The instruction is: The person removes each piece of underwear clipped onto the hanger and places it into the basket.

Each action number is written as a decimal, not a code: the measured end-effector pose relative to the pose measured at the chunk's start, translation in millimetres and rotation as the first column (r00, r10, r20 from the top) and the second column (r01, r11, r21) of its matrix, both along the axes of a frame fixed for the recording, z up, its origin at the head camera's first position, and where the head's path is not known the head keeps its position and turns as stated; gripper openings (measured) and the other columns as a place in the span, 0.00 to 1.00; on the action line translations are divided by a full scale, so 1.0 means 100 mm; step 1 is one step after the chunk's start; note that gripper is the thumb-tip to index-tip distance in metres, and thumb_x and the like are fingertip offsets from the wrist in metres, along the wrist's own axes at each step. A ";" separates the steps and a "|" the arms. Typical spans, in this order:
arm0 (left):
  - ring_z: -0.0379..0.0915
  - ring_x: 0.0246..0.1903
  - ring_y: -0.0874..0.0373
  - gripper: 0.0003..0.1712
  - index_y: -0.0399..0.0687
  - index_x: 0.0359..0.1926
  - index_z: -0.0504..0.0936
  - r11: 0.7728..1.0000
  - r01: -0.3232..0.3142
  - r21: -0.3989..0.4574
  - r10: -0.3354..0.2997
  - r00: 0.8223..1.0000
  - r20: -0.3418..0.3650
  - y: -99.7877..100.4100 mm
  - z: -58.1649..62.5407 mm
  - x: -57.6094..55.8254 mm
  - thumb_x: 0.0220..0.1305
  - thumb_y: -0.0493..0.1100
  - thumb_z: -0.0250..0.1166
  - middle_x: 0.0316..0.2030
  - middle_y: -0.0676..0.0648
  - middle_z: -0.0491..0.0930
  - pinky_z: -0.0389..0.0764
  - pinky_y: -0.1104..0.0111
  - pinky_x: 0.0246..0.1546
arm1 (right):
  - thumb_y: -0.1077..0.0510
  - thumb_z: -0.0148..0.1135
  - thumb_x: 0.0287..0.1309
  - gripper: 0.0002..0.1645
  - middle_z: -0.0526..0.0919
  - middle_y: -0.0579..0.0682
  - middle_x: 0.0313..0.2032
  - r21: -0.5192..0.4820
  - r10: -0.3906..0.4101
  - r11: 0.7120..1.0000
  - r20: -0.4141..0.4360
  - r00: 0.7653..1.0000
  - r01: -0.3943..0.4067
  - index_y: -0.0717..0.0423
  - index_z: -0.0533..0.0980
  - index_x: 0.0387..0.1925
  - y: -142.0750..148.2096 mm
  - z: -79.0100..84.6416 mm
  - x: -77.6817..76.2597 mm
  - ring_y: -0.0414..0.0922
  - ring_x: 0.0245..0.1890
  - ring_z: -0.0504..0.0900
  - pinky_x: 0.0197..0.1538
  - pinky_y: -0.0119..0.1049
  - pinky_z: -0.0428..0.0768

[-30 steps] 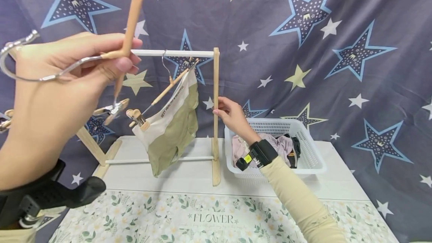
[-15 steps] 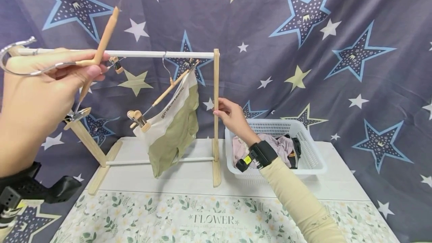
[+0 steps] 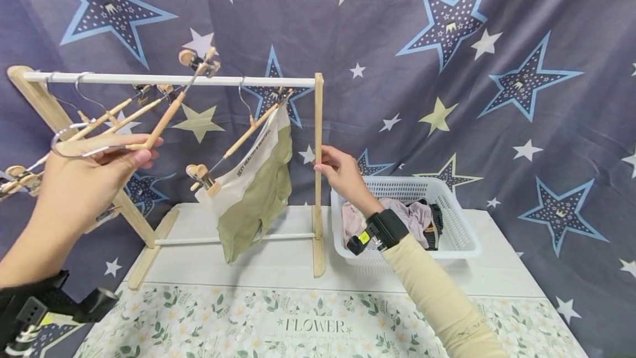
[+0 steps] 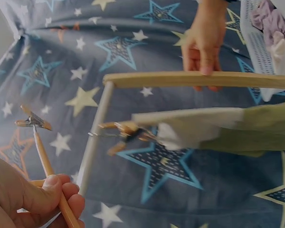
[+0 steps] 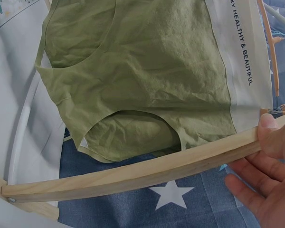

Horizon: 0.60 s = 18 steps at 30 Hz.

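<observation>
In the head view my left hand (image 3: 91, 173) pinches a wooden clip hanger (image 3: 166, 117) at its middle, just in front of the rack's white rail (image 3: 199, 79). Its metal hook points back over the hand, and one clip stands above the rail. The left wrist view shows thumb and fingers round the wooden bar (image 4: 46, 156). My right hand (image 3: 343, 173) grips the rack's right wooden post (image 3: 318, 126) between thumb and fingers. Green underpants with a white waistband (image 3: 255, 198) hang clipped to a hanger (image 3: 243, 140) on the rail, left of that post.
Two more clip hangers (image 3: 111, 117) hang at the rail's left end, behind my left hand. A white plastic basket (image 3: 459, 225) holding crumpled clothes (image 3: 412, 214) stands right of the rack. A floral mat (image 3: 223, 319) covers the table's front; a starry cloth hangs behind.
My left hand has moved away from the camera and lower with the hanger, nearer the rail, uncovering the hangers at the left end. My right hand stays on the post.
</observation>
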<state>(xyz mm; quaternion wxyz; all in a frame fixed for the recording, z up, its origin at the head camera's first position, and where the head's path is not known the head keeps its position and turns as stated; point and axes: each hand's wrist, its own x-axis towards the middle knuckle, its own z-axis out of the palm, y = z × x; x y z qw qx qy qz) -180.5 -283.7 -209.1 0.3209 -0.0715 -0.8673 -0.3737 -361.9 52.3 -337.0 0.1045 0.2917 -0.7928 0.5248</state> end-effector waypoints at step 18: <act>0.63 0.22 0.80 0.14 0.38 0.51 0.88 0.940 -0.188 -0.285 0.251 0.946 0.204 -0.14 -0.34 -0.09 0.70 0.41 0.67 0.38 0.33 0.88 0.64 0.68 0.21 | 0.67 0.64 0.66 0.20 0.88 0.62 0.44 -0.027 0.007 1.000 -0.008 1.000 -0.007 0.63 0.78 0.59 0.00 -0.01 0.02 0.54 0.45 0.88 0.53 0.45 0.85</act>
